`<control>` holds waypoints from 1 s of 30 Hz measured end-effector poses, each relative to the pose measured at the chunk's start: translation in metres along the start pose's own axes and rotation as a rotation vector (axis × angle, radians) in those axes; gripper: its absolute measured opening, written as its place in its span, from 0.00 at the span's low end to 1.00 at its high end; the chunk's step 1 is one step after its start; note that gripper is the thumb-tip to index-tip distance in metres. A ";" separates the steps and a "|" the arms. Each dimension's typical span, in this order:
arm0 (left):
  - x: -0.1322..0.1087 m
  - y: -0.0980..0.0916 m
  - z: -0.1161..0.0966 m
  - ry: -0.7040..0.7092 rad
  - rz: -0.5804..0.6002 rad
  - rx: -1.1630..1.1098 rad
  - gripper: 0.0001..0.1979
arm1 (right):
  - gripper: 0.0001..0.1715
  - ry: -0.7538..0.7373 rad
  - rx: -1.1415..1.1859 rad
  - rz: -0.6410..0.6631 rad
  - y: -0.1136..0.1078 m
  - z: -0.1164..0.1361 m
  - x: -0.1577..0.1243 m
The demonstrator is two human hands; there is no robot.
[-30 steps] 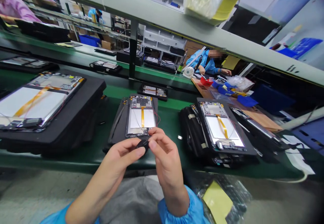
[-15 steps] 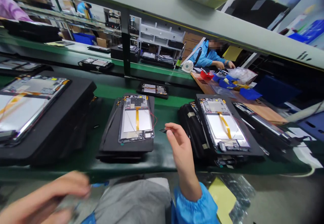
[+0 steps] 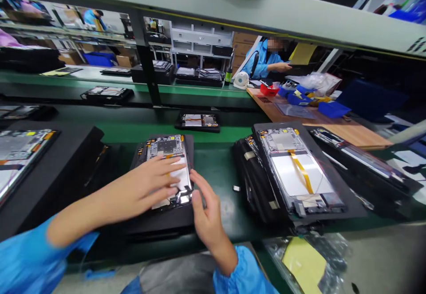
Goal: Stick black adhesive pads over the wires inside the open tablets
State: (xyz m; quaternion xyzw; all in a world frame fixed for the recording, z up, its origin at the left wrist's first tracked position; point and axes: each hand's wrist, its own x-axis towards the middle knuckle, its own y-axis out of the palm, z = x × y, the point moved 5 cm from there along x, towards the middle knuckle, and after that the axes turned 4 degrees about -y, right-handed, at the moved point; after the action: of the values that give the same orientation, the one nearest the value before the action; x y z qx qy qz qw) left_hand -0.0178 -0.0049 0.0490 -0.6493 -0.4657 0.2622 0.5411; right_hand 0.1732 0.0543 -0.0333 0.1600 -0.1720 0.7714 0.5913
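An opened tablet (image 3: 181,178), its circuit board and pale battery exposed, lies on a dark foam pad (image 3: 189,150) atop a small stack. My left hand (image 3: 149,181) stretches across the tablet from the left with its fingers spread, hiding much of the battery and the orange ribbon cable. At the tablet's right edge is my right hand (image 3: 208,209), thumb and forefinger apart, fingertips at or very near the rim. I see nothing held in either hand. On the green mat to the right lies a small pale piece (image 3: 236,188) with a dark edge.
Another opened tablet (image 3: 301,170) tops a stack on the right, and one more (image 3: 23,156) sits on the left stack. Behind lies a further unit (image 3: 199,121). A grey beam (image 3: 213,8) crosses overhead. Across the bench a person in blue (image 3: 262,61) works near blue bins (image 3: 333,109).
My left hand has risen from the lower left onto the middle tablet. My right hand has moved left to that tablet's edge. The small dark piece by its fingertips no longer shows there.
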 end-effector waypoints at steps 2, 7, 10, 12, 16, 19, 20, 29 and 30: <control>0.044 0.002 0.019 0.056 0.116 -0.074 0.22 | 0.24 -0.072 -0.036 0.034 0.005 0.004 -0.004; 0.094 0.026 0.054 0.005 0.137 -0.234 0.23 | 0.24 -0.171 -0.127 0.103 0.007 0.008 -0.009; 0.096 0.029 0.066 -0.052 0.061 -0.319 0.24 | 0.24 -0.211 -0.194 0.104 0.002 0.009 -0.013; 0.100 0.027 0.070 -0.061 0.026 -0.352 0.27 | 0.24 -0.221 -0.223 0.128 0.000 0.011 -0.015; 0.114 0.022 0.064 -0.020 0.015 -0.337 0.28 | 0.25 -0.250 -0.272 0.199 -0.004 0.017 -0.014; 0.122 0.019 0.053 0.009 -0.002 -0.262 0.27 | 0.26 -0.285 -0.324 0.278 -0.006 0.022 -0.011; 0.124 0.019 0.050 0.017 0.002 -0.231 0.28 | 0.26 -0.296 -0.339 0.299 -0.007 0.023 -0.010; 0.126 0.020 0.053 0.049 -0.010 -0.261 0.27 | 0.23 -0.381 -0.257 0.284 -0.019 0.016 -0.007; 0.125 0.020 0.054 0.042 -0.015 -0.270 0.27 | 0.23 -0.394 -0.256 0.285 -0.019 0.015 -0.007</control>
State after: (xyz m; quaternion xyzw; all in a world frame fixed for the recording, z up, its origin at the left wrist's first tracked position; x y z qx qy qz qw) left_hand -0.0035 0.1318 0.0357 -0.7182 -0.4902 0.1792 0.4603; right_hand 0.1942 0.0464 -0.0214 0.2052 -0.4007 0.7729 0.4472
